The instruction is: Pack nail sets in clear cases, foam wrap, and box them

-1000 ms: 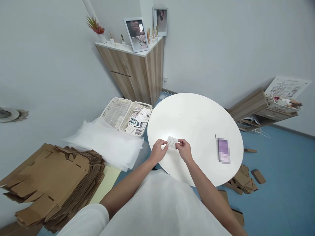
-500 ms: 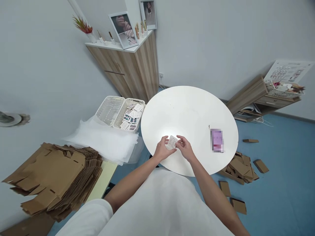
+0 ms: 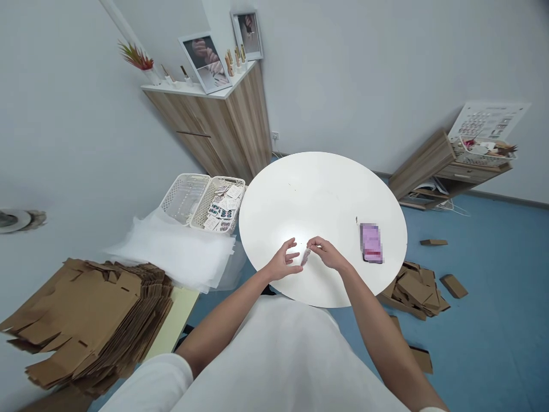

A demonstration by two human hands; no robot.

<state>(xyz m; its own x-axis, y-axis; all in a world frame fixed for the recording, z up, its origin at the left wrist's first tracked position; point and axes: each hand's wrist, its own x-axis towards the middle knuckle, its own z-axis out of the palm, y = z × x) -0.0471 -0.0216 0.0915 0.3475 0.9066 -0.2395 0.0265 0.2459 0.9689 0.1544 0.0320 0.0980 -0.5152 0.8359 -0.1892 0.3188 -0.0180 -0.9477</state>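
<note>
Between my hands, over the near part of the round white table, is a small card turned nearly edge-on. My right hand pinches its upper edge between thumb and fingertips. My left hand is beside the card with its fingers spread; its thumb tip comes close to the card's lower end, and whether they touch I cannot tell. A phone with a blurred purple screen lies on the table to the right of my hands.
Left of the table stand white baskets, one holding many small cards. Nearer are translucent sheets and a stack of flat cardboard boxes. Small brown boxes lie on the floor at right. A wooden cabinet stands behind.
The card has turned from showing its printed face to nearly edge-on. My left hand's fingers have spread and moved away from it, while the right keeps its pinch. The view has shifted slightly.
</note>
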